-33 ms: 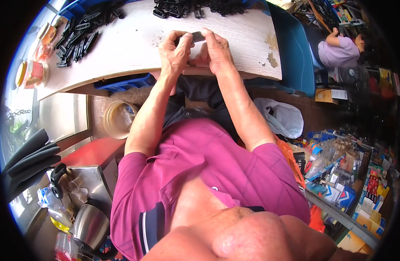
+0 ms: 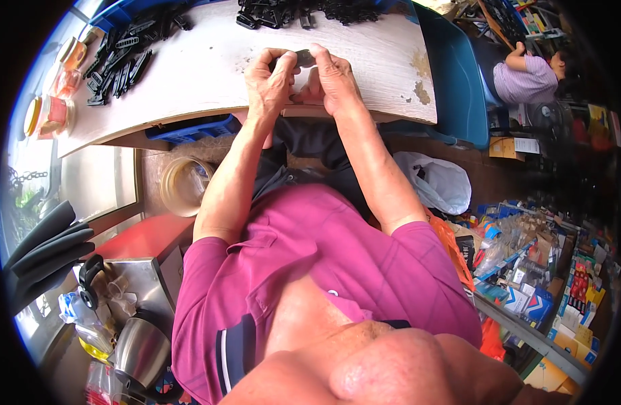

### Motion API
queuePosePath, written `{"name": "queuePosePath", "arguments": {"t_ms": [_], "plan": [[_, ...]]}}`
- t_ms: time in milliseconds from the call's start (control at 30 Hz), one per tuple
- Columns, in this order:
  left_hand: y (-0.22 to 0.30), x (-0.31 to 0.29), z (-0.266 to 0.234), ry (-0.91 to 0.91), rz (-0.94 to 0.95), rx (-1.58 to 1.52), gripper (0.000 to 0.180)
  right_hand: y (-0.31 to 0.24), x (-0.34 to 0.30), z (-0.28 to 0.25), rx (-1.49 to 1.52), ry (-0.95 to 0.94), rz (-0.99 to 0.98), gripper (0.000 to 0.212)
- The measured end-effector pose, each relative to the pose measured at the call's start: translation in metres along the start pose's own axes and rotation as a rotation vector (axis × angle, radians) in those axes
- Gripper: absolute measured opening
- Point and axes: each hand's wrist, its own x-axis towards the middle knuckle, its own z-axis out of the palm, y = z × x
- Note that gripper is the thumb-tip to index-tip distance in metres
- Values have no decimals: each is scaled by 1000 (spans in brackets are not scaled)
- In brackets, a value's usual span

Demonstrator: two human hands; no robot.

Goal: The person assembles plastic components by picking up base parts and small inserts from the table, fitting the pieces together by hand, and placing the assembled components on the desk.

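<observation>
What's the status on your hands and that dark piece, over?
Left hand and right hand both gripping small dark piece. Piece held over table. Black parts heaped left and beyond, apart from both hands.

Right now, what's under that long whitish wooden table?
Under the long whitish wooden table, part of a blue plastic crate shows below the near edge, toward the left. Its top covers everything farther back, so I can't tell what else is there.
</observation>
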Motion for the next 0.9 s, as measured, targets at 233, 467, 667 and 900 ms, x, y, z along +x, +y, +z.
{"name": "queuePosePath", "arguments": {"t_ms": [233, 467, 667, 900], "plan": [[1, -4, 0, -42, -29, 23, 15, 11, 2, 4, -22, 58, -137, 35], [0, -5, 1, -136, 69, 83, 23, 7, -3, -7, 139, 78, -180, 32], [-6, -7, 0, -159, 91, 71, 19, -33, 17, -67, 233, 343, -86, 37], [-6, -8, 4, -176, 138, 137, 15, -76, 40, -122, 194, 734, -118, 37]]}}
